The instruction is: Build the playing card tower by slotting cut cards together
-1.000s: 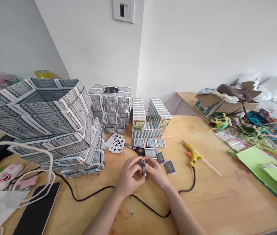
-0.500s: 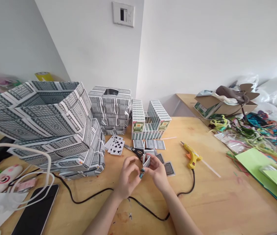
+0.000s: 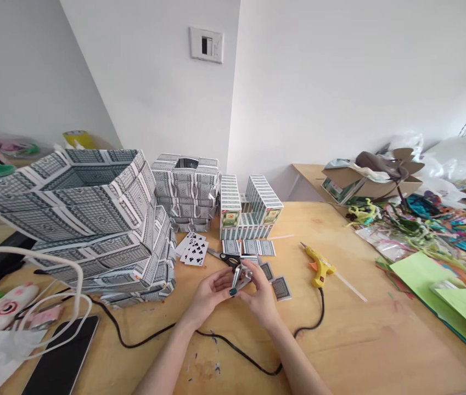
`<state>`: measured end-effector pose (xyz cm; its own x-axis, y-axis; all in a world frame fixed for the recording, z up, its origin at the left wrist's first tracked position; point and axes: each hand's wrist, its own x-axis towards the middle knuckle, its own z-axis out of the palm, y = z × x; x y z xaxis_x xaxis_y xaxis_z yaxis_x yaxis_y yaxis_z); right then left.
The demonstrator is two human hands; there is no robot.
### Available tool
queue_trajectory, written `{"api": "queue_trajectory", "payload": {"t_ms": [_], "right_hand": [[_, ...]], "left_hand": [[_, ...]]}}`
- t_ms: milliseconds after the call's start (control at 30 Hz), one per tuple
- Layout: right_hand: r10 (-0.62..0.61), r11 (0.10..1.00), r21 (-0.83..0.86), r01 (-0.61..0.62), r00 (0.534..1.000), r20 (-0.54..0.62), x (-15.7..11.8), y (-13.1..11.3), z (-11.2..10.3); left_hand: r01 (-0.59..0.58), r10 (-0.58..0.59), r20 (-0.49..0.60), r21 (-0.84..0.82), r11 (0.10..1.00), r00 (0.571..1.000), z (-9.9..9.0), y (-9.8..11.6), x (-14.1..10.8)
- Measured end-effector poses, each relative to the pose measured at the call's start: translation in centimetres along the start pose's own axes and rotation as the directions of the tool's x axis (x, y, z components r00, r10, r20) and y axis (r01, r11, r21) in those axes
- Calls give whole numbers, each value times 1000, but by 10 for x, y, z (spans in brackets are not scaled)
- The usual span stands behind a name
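Observation:
A small folded playing card is held between my two hands above the table. My left hand pinches its left side, the thumb in front. On the other side, my right hand grips it with thumb and fingers. Part of the card is hidden by the fingers. Just beyond lie black-handled scissors and cards with patterned backs. Face-up club cards rest left of the scissors. A loose card lies right of my right hand.
Large patterned-card structures stand at the left. Behind my hands are stacked card boxes. A yellow glue gun lies to the right, its black cord crossing before me. A phone and green paper lie farther out.
My left hand has closed in on the folded card, which now sits between both hands. The camera view has tilted up slightly.

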<state>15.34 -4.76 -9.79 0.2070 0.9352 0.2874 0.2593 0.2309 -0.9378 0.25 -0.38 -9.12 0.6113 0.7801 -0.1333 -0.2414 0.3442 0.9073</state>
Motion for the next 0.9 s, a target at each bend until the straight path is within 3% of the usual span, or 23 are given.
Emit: {"api": "queue_trajectory", "payload": {"t_ms": [167, 300, 567, 733, 900], "right_hand": [[251, 953, 176, -245, 968, -13, 2, 9, -2], [430, 848, 310, -430, 900, 73, 5, 13, -4], [514, 808, 281, -518, 852, 96, 7, 5, -5], [546, 740, 353, -573, 818, 183, 7, -4, -9], [514, 757, 359, -546, 837, 189, 7, -5, -10]], "left_hand": [[-144, 189, -177, 243, 959, 966, -7, -15, 4], [-181, 284, -169, 454, 872, 944, -8, -25, 4], [-232, 360, -51, 679, 697, 932, -9, -29, 2], [-234, 368, -28, 726, 647, 929, -10, -27, -1], [-243, 392, -43, 721, 649, 919, -7, -25, -1]]}}
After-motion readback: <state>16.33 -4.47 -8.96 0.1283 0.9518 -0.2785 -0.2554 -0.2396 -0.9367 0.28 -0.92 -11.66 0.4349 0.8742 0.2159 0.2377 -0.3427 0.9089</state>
